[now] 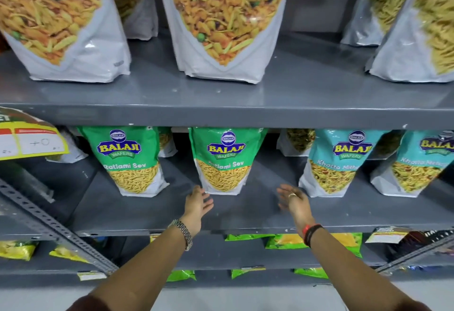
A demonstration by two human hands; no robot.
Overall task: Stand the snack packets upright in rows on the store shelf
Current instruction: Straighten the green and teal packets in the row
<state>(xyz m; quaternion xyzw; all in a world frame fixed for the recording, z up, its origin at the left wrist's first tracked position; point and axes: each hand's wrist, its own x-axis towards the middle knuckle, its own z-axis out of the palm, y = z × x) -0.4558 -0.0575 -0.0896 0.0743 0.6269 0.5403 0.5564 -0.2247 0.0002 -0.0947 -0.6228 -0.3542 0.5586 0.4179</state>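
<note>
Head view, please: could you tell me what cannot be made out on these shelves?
- Packets behind the front green Ratlami Sev packet: count hidden by it and the shelf edge.
- Top-shelf packets: brand cut off by the frame's top.
- Yellow price tag: print blurred.
- Right hand: motion-blurred; contact with anything unclear.

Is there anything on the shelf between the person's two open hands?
No. In the head view, only bare grey shelf lies between the left hand and the right hand. The green Ratlami Sev packet stands just behind that gap.
</note>
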